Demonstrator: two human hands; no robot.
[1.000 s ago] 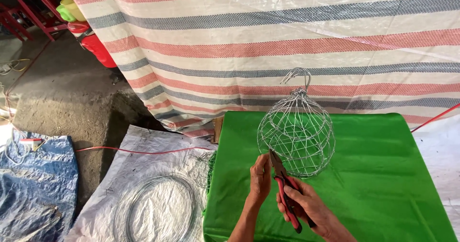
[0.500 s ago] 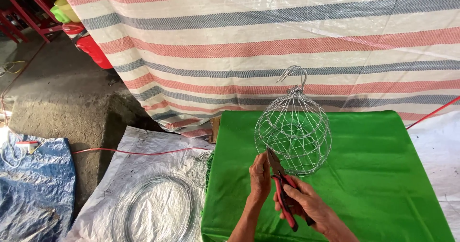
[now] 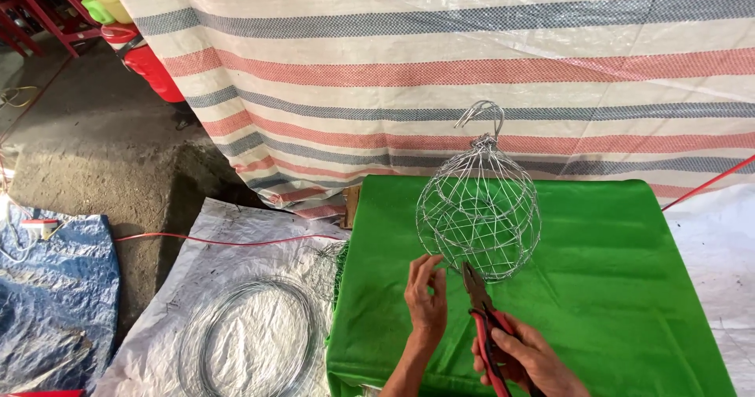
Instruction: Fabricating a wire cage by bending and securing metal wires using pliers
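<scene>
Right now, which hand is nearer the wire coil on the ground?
Left. The left hand is over the table's left part, nearer the wire coil. The right hand, holding pliers, is farther right.

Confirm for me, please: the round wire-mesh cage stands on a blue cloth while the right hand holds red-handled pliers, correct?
Not quite: the head view shows the round wire-mesh cage standing on a green cloth, not blue. The right hand does hold the red-handled pliers.

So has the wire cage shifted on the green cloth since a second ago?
No. The wire cage stands just as far from the back-left corner of the green cloth as before; the right hand holds pliers at its base.
</scene>
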